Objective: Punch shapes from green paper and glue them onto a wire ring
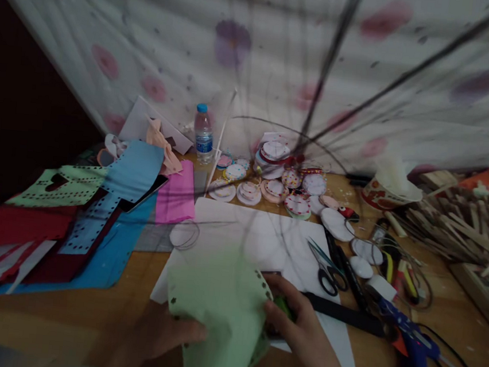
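Observation:
A light green sheet (220,302) with small holes along its edges is held up at the bottom centre, curved and blurred towards its top. My left hand (169,335) is closed on its left edge, thumb on the front face. At the right edge, my right hand (300,324) is closed around what looks like a small green hole punch (283,307), mostly hidden by the fingers and sheet. Beneath them lies white paper (261,231). Scissors (329,272) with dark handles rest to the right of the sheet.
Left are punched coloured sheets (129,169), a phone (146,193) and pink paper (177,191). Decorated discs (248,191) and a water bottle (203,136) stand behind. Right are a glue gun (410,349), a paper tub (388,194) and wooden sticks (461,221). Dark blurred strands cross the view.

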`<act>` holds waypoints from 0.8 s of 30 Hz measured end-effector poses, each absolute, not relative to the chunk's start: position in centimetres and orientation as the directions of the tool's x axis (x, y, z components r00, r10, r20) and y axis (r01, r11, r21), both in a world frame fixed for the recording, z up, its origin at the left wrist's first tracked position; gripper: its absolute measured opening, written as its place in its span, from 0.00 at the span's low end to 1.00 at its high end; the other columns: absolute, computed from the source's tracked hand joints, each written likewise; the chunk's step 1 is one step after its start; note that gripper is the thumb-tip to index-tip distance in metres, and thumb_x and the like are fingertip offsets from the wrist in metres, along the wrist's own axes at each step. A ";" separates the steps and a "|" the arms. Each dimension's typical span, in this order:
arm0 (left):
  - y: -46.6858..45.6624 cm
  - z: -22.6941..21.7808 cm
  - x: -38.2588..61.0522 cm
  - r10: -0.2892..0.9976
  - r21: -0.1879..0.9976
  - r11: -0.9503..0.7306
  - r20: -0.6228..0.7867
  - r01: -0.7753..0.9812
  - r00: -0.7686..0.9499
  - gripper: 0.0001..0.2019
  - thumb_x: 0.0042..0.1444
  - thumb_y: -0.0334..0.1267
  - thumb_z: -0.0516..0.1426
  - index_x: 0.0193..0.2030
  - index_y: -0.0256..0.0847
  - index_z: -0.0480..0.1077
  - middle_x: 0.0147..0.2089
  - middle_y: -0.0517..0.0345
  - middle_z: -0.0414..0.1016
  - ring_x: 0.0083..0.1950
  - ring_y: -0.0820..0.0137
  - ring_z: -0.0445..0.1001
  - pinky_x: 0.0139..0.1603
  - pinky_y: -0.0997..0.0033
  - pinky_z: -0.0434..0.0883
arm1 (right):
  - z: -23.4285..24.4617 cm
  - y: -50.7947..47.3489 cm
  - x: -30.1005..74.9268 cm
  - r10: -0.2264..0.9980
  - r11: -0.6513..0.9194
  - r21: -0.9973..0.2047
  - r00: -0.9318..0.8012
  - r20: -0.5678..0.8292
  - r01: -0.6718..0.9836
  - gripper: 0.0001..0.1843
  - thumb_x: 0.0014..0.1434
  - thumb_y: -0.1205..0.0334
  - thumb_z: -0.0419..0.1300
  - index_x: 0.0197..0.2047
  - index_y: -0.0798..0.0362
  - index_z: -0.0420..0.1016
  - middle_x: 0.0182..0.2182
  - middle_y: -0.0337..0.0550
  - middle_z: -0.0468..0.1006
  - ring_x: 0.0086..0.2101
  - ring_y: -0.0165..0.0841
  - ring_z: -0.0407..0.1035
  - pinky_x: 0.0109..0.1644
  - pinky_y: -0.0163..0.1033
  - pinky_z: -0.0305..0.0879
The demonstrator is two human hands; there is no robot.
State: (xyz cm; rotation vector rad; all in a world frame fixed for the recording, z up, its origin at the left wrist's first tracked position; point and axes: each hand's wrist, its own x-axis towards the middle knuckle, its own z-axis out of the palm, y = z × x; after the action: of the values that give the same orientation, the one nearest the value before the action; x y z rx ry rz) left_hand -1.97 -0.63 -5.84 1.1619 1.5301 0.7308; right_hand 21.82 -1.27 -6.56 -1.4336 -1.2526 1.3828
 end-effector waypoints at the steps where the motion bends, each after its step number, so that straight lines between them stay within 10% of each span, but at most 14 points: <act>1: -0.7 -5.5 -2.1 0.909 0.861 0.372 -0.414 0.348 0.053 0.04 0.35 0.33 0.61 0.20 0.46 0.76 0.22 0.61 0.80 0.25 0.61 0.77 0.24 0.69 0.73 | -6.5 -1.2 21.8 0.966 -0.230 -0.960 -0.087 -0.245 0.159 0.13 0.53 0.52 0.62 0.38 0.50 0.75 0.24 0.36 0.68 0.27 0.32 0.62 0.29 0.34 0.59; 5: -0.5 -4.6 -2.5 0.839 0.825 0.413 -0.510 0.387 0.191 0.12 0.32 0.29 0.62 0.27 0.48 0.78 0.26 0.64 0.81 0.30 0.62 0.78 0.28 0.71 0.73 | -6.4 -1.7 21.9 0.963 -0.268 -0.963 -0.018 -0.269 0.016 0.16 0.50 0.54 0.66 0.20 0.53 0.68 0.19 0.33 0.61 0.22 0.27 0.54 0.24 0.31 0.53; 9: 0.2 -4.9 -1.9 0.885 0.888 0.366 -0.424 0.277 0.191 0.13 0.39 0.36 0.64 0.35 0.43 0.76 0.36 0.57 0.80 0.40 0.61 0.76 0.39 0.69 0.72 | -7.6 -2.9 22.0 0.915 -0.216 -0.931 0.271 -0.298 -0.295 0.12 0.51 0.54 0.66 0.26 0.50 0.70 0.22 0.34 0.64 0.23 0.27 0.58 0.24 0.30 0.57; 15: 0.7 -5.1 -2.4 0.885 0.900 0.216 -0.344 0.378 0.314 0.14 0.55 0.46 0.56 0.26 0.38 0.68 0.24 0.64 0.64 0.28 0.73 0.64 0.27 0.78 0.62 | -9.6 -4.5 23.5 0.884 -0.171 -0.899 0.340 -0.321 -0.403 0.15 0.44 0.50 0.69 0.32 0.51 0.77 0.22 0.36 0.72 0.23 0.28 0.64 0.25 0.30 0.64; 20: 0.9 -4.1 -3.3 0.777 0.862 0.123 -0.392 0.492 0.493 0.10 0.54 0.42 0.57 0.27 0.39 0.71 0.26 0.64 0.66 0.31 0.71 0.65 0.31 0.78 0.62 | -9.2 -5.3 25.9 0.840 -0.349 -0.929 0.399 -0.368 -0.121 0.22 0.40 0.47 0.70 0.36 0.52 0.80 0.30 0.42 0.80 0.29 0.37 0.71 0.28 0.34 0.68; 24: 1.2 -4.2 -2.1 0.949 0.955 0.225 -0.260 0.194 0.179 0.10 0.50 0.45 0.62 0.30 0.41 0.72 0.28 0.63 0.68 0.32 0.71 0.67 0.32 0.77 0.64 | -9.5 -6.1 26.0 0.797 -0.318 -0.948 0.543 -0.264 0.006 0.20 0.43 0.49 0.69 0.36 0.54 0.80 0.31 0.43 0.81 0.29 0.38 0.72 0.29 0.34 0.69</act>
State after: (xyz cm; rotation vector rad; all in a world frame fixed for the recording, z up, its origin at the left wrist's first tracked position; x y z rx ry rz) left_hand -2.13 1.22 -4.16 1.2344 1.2851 0.7918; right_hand 26.01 -6.05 -9.54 -1.7176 -0.6775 0.9299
